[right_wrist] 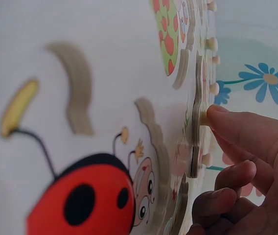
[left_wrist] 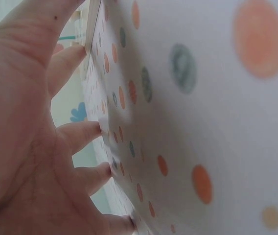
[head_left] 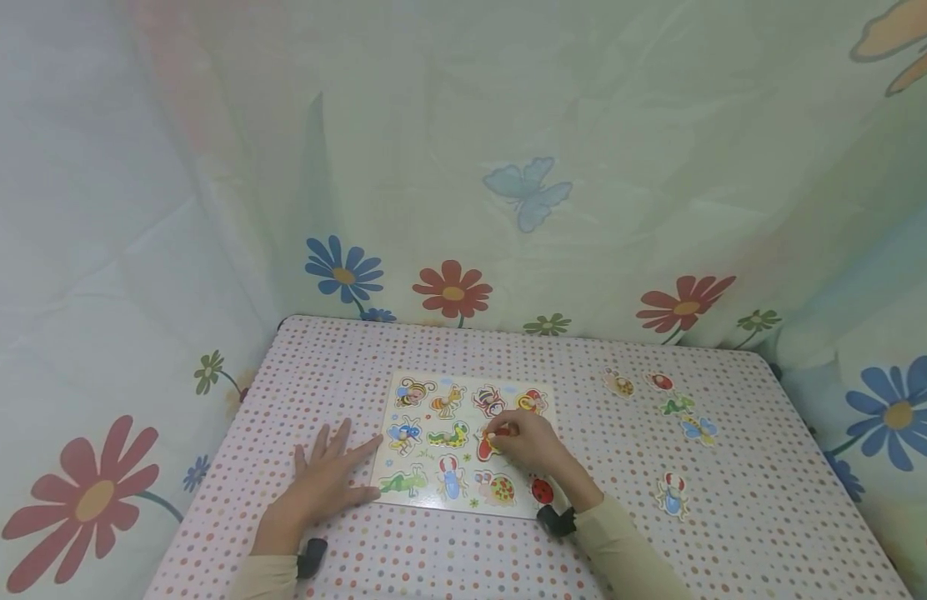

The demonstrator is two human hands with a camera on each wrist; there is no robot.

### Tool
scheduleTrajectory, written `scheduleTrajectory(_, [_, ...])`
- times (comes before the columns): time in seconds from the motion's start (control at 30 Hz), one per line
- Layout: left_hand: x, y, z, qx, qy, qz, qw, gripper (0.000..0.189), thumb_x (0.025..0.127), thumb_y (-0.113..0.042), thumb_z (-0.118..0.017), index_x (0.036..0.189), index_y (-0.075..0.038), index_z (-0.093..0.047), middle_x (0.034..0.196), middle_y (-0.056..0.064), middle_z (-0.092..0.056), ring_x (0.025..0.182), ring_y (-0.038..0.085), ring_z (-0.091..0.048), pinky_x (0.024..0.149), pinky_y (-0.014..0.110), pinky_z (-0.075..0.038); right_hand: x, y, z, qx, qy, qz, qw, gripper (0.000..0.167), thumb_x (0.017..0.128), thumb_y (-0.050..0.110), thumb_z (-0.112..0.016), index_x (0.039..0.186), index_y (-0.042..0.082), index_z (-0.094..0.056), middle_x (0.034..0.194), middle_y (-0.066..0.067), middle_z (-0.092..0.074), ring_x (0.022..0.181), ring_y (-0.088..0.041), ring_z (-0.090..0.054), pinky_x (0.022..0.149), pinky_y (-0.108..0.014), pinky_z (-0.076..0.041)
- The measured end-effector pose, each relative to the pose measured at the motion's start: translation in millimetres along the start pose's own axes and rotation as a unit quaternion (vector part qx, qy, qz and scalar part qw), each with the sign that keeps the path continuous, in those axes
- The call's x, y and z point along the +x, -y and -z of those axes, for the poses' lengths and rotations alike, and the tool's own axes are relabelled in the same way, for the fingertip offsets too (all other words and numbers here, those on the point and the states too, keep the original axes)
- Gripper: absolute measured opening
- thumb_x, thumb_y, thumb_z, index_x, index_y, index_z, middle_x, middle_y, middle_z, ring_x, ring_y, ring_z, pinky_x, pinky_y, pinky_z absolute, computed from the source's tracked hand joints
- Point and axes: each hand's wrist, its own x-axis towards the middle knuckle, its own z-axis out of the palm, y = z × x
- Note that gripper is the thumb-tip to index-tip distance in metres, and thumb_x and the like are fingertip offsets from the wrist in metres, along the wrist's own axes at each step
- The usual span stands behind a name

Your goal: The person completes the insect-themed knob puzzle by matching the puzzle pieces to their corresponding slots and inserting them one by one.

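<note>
Beige sleeves (head_left: 628,546) lie nearest the head camera, stretching from the bottom of the view toward a thin red wooden insect piece (right_wrist: 196,117) with a small round knob (right_wrist: 203,118). That piece sits at the right half of a pale rectangular wooden puzzle board (head_left: 468,412), about midway between its far and near edges. The right hand (head_left: 529,442) pinches the knob between thumb and forefinger, its other fingers bent, so the piece lies directly at the fingertips, on the board side of them. By the right wrist view, its edge runs roughly parallel to the board's face; whether they touch cannot be told, and the fingers hide too much to read its long axis. This hand is clearly the nearer one. The left hand (head_left: 317,483) rests with fingers spread on the white dotted desk (head_left: 448,550), thumb and forefinger at the board's left edge, the thumb by the near left corner. A red-and-black ladybird picture (right_wrist: 102,191) marks the board's near right corner. Well apart, toward the desk's right edge, lies a blue beetle-shaped piece with red pincers (head_left: 672,496); beyond it is a blue-and-yellow butterfly-shaped piece (head_left: 699,430).
</note>
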Motion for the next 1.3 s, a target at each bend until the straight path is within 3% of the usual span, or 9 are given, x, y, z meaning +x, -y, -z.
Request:
scheduleTrajectory(0.77, [0.4, -1.8, 1.1, 0.006, -0.002, -0.003, 1.0000, 0.081, 0.080, -0.054, -0.076, 0.152, -0.037, -0.043, 0.165, 0.018, -0.008, 0.148, 0.049, 0.004, 0.106, 0.078, 0.008, 2.0, -0.8, -0.7, -0.011, 0.008, 0.020, 0.9997, 0.007, 0.088, 0.013, -0.077, 0.093, 0.018, -0.077, 0.064, -0.001, -0.049, 0.056, -0.014, -0.039, 0.047, -0.026, -0.033])
scheduleTrajectory(0.93, [0.3, -1.9, 0.7, 0.004, 0.000, -0.001, 1.0000, 0.080, 0.080, -0.054, -0.076, 0.151, -0.037, -0.044, 0.165, 0.018, -0.008, 0.148, 0.049, 0.003, 0.106, 0.077, 0.009, -0.5, -2.1, 4.2, -0.013, 0.010, 0.023, 0.9996, 0.006, 0.090, 0.015, -0.076, 0.094, 0.020, -0.076, 0.067, 0.001, -0.053, 0.056, -0.013, -0.044, 0.047, -0.025, -0.038])
scheduleTrajectory(1.1, [-0.2, -1.8, 0.3, 0.005, 0.001, -0.001, 1.0000, 0.081, 0.080, -0.055, -0.076, 0.152, -0.037, -0.043, 0.165, 0.018, -0.008, 0.148, 0.049, 0.003, 0.106, 0.077, 0.009, -3.5, -4.1, 21.1, -0.009, -0.023, 0.044, 0.9987, 0.010, 0.091, 0.011, -0.074, 0.101, 0.012, -0.076, 0.074, 0.002, -0.055, 0.063, -0.016, -0.047, 0.052, -0.028, -0.042])
scheduleTrajectory(1.3, [-0.7, -0.6, -0.1, 0.008, 0.000, 0.000, 1.0000, 0.082, 0.080, -0.055, -0.076, 0.152, -0.038, -0.043, 0.166, 0.018, -0.008, 0.147, 0.050, 0.003, 0.106, 0.077, 0.008, -8.0, -12.7, 42.3, -0.023, -0.058, 0.030, 0.9976, 0.014, 0.091, 0.013, -0.074, 0.105, 0.010, -0.075, 0.077, 0.001, -0.055, 0.068, -0.017, -0.047, 0.054, -0.028, -0.041])
